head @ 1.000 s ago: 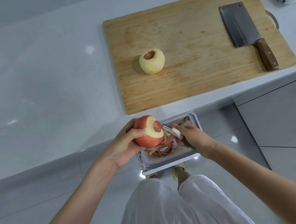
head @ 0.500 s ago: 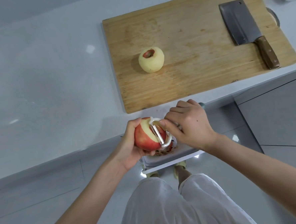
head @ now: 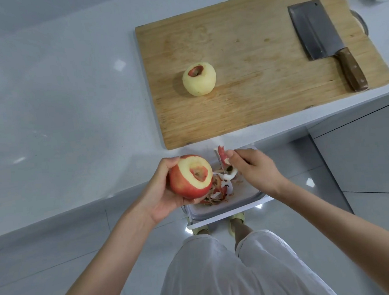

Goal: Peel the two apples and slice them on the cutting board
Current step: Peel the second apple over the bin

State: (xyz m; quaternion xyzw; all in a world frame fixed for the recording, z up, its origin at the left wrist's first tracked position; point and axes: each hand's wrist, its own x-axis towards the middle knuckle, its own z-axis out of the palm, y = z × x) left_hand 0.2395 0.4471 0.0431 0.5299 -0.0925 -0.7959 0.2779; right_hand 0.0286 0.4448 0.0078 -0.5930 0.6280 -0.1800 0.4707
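Left grip point(head: 161, 191) is clasping the red apple point(head: 187, 182), right grip point(head: 257, 168) clasping the peeler point(head: 230, 175); I'd be rotating the apple between strokes, over the bin point(head: 225, 217).

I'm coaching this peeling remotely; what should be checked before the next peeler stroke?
1. Left hand grips the red apple: ok.
2. Right hand holds the peeler: ok.
3. Peeler blade free of peel: not ok, a red strip sits on it.
4. Bin under the apple for peels: ok.
5. Skin left to peel: ok, only the top is bare.
6. Cleaver clear of both hands, on the cutting board: ok.
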